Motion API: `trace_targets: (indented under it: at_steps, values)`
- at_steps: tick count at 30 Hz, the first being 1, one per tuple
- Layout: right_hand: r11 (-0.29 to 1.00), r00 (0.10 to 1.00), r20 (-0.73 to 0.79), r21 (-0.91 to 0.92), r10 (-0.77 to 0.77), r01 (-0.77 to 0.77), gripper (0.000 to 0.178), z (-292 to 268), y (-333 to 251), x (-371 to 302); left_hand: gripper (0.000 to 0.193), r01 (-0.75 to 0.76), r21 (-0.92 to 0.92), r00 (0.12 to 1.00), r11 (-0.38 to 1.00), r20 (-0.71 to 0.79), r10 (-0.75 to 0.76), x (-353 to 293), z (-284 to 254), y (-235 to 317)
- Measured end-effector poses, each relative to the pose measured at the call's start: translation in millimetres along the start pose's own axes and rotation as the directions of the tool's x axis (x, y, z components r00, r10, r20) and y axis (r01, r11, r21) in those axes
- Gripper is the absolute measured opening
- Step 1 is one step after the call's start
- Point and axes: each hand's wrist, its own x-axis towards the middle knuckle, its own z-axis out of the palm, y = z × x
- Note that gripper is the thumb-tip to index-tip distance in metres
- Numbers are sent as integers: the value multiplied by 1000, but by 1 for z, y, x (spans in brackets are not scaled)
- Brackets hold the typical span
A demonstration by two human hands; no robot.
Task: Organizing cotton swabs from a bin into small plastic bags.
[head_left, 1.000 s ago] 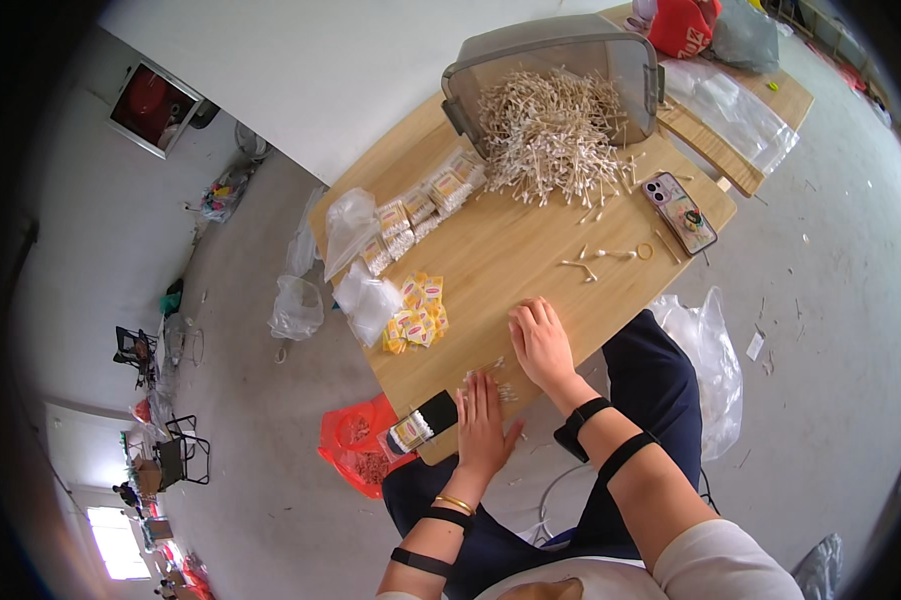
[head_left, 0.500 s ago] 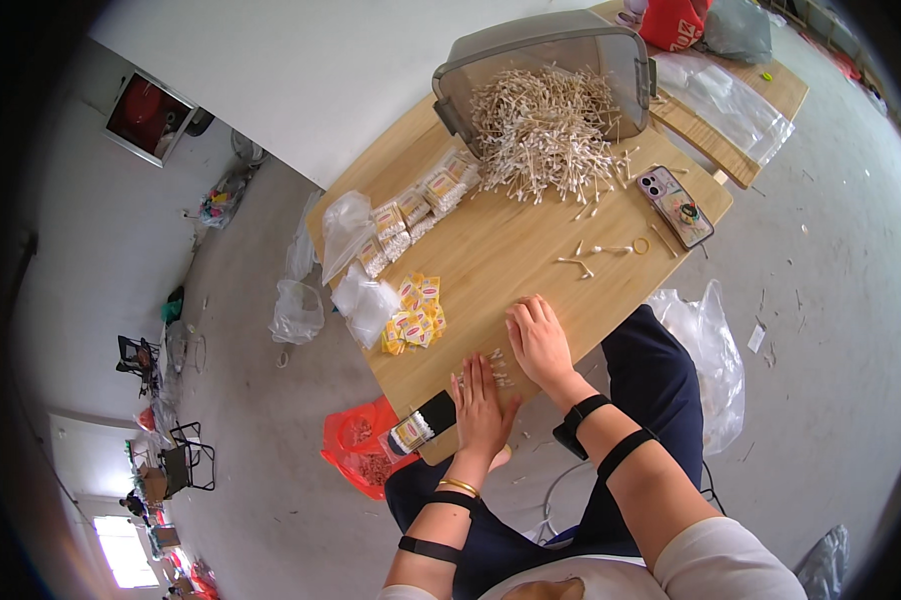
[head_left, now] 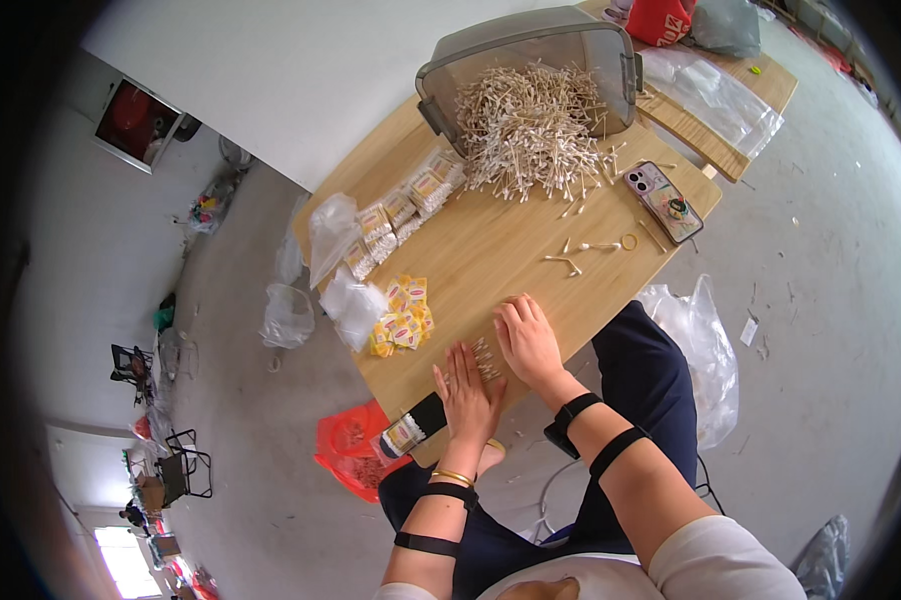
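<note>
My left hand (head_left: 466,395) lies flat near the table's front edge, its fingers stretched out over a small row of cotton swabs (head_left: 486,360). The white tips of that row show beside my fingers; the rest is hidden under the hand. Just to the right, my right hand (head_left: 531,342) rests palm down on the wooden table (head_left: 501,255), fingers slightly bent and nothing visible in them. Left of my left hand, a packed bag of swabs (head_left: 404,435) lies on a black item (head_left: 430,413) at the table's edge. Yellow and white cards (head_left: 405,316) are spread beyond it.
A grey clear bin (head_left: 521,38) lies on its side, spilling a heap of swabs (head_left: 531,135). Filled swab packs (head_left: 401,208) line the left side by clear bags (head_left: 354,308). A phone (head_left: 664,202) lies at right. A red bag (head_left: 351,455) hangs below the left edge.
The whole view has shifted slightly, so the table and things on it appear a little further left. My hands keep nearly the same places on the table.
</note>
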Motion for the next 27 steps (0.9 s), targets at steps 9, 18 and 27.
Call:
trace_targets:
  at_steps: [9,18,27]
  values:
    - [1000,1000,-10,-19,0,-1,17,1,1,0,88,21,10,1000,1000,7,-21,-2,-1,4]
    - [1000,1000,-8,-18,-7,6,17,1,1,0,86,35,27,999,999,-27,-34,4,3,1]
    - [1000,1000,-11,15,-4,4,18,0,1,0,87,79,87,996,993,-44,-76,22,3,-5]
